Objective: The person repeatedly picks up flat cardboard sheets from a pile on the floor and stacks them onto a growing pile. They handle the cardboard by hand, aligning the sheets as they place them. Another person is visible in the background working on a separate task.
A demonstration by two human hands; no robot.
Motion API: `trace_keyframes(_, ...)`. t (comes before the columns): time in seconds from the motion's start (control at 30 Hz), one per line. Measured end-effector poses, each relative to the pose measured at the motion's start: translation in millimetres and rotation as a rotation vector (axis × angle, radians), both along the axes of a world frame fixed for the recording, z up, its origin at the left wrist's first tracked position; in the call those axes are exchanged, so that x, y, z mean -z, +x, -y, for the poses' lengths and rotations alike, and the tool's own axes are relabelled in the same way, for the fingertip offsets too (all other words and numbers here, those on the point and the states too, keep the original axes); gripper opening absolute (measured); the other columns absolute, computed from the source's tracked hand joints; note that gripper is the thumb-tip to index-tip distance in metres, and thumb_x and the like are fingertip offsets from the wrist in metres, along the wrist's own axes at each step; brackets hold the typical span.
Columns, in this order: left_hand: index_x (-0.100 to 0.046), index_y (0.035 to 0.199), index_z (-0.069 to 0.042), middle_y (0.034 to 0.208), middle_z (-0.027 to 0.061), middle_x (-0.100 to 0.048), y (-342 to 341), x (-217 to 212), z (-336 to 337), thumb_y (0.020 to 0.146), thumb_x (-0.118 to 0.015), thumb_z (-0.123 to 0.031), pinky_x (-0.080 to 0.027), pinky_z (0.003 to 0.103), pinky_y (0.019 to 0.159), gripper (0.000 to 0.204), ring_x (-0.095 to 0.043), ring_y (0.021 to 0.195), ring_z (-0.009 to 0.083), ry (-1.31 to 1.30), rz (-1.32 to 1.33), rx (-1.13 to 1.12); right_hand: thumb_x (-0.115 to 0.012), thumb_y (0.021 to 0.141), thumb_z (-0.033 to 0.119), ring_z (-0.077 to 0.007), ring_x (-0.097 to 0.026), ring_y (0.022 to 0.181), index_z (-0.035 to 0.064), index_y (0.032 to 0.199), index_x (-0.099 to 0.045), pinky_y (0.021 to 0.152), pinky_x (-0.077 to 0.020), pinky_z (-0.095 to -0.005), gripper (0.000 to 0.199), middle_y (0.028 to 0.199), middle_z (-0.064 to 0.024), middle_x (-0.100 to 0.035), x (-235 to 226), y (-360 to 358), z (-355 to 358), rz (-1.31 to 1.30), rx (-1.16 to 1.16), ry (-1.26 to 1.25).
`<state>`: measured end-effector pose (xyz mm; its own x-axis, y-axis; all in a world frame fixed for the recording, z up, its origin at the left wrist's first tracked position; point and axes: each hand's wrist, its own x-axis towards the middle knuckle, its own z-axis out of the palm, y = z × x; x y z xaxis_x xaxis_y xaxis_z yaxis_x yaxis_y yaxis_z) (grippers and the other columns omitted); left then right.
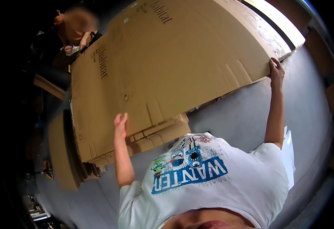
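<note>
- A big flat cardboard sheet [167, 57], a folded-out box with flaps and creases, is the top piece of a stack of flattened cardboard [151, 137] and spans nearly the whole space in front of the person.
- The left hand [120, 124] presses on the sheet's near edge, fingers bent over it in a grip.
- The right hand [276, 70] is at the sheet's far right corner, fingers curled round the edge and gripping it, arm stretched out straight.
- Under the sheet the stack's edges fan out in layers, resting on a grey floor [243, 118].
- More cardboard [60, 152] lies left of the sheet.
- Beyond the sheet's far left corner another person [75, 26] bends over it.
- Below the sheet's near edge shows the wearer's white printed T-shirt [212, 179].
</note>
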<state>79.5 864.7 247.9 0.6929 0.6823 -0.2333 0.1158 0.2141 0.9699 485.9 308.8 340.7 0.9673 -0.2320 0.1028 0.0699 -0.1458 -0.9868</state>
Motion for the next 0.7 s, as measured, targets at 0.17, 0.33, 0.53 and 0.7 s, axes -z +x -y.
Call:
trace_keyframes(0.17,-0.051,0.093,0.000,0.082,0.0051,-0.060,167.4,24.2,88.9,0.085,-0.064,-0.013,-0.047,0.025,0.064,0.020,-0.055,0.071,0.0096,0.107,0.025,0.055,-0.058,0.084,0.040,-0.0220,-0.064,0.087,0.0056,0.110,-0.064,0.076,-0.0484,-0.0325,0.044,0.096,-0.0114,-0.067,90.6,116.0,156.5,-0.083,0.330,-0.656)
trace_keyframes(0.33,-0.051,0.092,-0.001,0.082,0.0072,-0.060,242.8,57.4,138.6,0.084,-0.065,-0.015,-0.048,0.029,0.065,0.022,-0.057,0.072,0.0131,0.166,-0.153,0.118,-0.056,0.078,0.056,-0.0357,-0.047,0.117,-0.0033,0.125,-0.046,0.097,-0.0377,-0.0392,0.077,0.124,-0.0257,-0.049,133.3,158.6,214.9,-0.316,0.385,-0.824)
trace_keyframes(0.53,-0.046,0.116,0.007,0.103,0.0171,-0.061,258.0,93.7,188.5,0.084,-0.064,-0.018,-0.045,0.034,0.085,0.044,-0.058,0.096,0.0249,0.548,-0.435,0.002,-0.050,0.088,0.045,-0.0348,-0.037,0.126,0.0150,0.124,-0.052,0.102,-0.0279,-0.0521,0.046,0.134,-0.0103,-0.045,146.4,95.7,107.2,0.224,0.251,-1.288)
trace_keyframes(0.7,-0.053,0.104,0.000,0.096,0.0150,-0.064,248.5,80.6,179.6,0.085,-0.060,-0.030,-0.047,0.040,0.080,0.036,-0.061,0.090,0.0304,0.439,-0.414,0.168,-0.047,0.091,0.035,-0.0222,-0.036,0.130,0.0202,0.121,-0.056,0.109,-0.0159,-0.0451,0.035,0.133,0.0024,-0.049,174.8,54.4,51.5,0.464,-0.018,-1.131)
